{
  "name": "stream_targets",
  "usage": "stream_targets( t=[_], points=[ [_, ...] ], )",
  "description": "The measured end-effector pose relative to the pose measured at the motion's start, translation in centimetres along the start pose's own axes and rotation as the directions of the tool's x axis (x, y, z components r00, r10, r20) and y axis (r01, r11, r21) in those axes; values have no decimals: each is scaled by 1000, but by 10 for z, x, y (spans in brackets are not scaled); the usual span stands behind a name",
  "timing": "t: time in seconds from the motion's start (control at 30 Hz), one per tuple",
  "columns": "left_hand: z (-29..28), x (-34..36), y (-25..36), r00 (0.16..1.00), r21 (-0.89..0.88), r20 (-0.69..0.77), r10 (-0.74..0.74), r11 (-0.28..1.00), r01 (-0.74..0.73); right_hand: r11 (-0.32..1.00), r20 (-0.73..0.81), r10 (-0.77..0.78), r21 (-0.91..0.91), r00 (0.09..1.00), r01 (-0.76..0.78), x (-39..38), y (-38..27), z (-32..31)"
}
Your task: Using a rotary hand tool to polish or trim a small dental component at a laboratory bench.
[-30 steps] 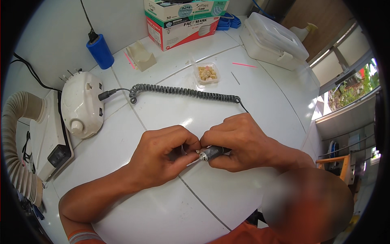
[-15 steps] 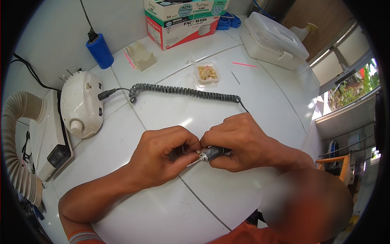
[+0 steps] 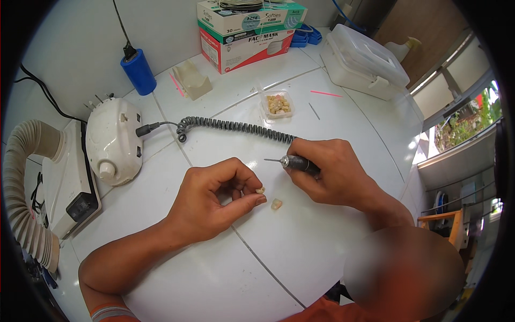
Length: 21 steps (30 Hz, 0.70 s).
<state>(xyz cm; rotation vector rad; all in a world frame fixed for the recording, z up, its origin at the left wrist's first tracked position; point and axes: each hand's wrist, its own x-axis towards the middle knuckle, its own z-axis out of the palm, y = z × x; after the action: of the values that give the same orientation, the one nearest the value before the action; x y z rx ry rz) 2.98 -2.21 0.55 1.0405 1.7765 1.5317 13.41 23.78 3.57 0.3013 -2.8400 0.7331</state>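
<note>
My left hand [image 3: 212,196] pinches a small cream-coloured, tooth-like piece [image 3: 260,190] between thumb and index finger. A second pale, translucent piece [image 3: 276,204] lies on the white tiled table just right of those fingertips. My right hand [image 3: 335,172] is closed round a dark rotary handpiece [image 3: 301,164], held much like a pen. Its thin metal bit points left, above and apart from the piece in my left hand. A coiled grey cord [image 3: 236,126] runs from a white control unit [image 3: 113,140] to behind my right hand.
Beyond my hands stands a small clear tub [image 3: 278,104] of similar pieces. Farther back are cardboard boxes [image 3: 247,51], a cream block [image 3: 192,81], a blue cylinder [image 3: 138,72] and a white lidded case [image 3: 365,64]. A ribbed hose [image 3: 27,188] bends along the left.
My right hand has drawn back from my left and turned the handpiece, so its bit now shows. The loose piece on the table has come into sight. My left hand keeps its pinch.
</note>
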Motion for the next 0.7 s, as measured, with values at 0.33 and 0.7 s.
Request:
stream_targets(
  t=[0.33, 0.7],
  points=[
    [-1, 1, 1, 1000, -16, 2, -5, 1000, 5, 977, 137, 182, -136, 974, -164, 6, 3, -7],
    [0, 1, 4, 1000, 26, -3, 4, 1000, -4, 979, 134, 170, -131, 976, -153, 6, 3, -7]
  ],
)
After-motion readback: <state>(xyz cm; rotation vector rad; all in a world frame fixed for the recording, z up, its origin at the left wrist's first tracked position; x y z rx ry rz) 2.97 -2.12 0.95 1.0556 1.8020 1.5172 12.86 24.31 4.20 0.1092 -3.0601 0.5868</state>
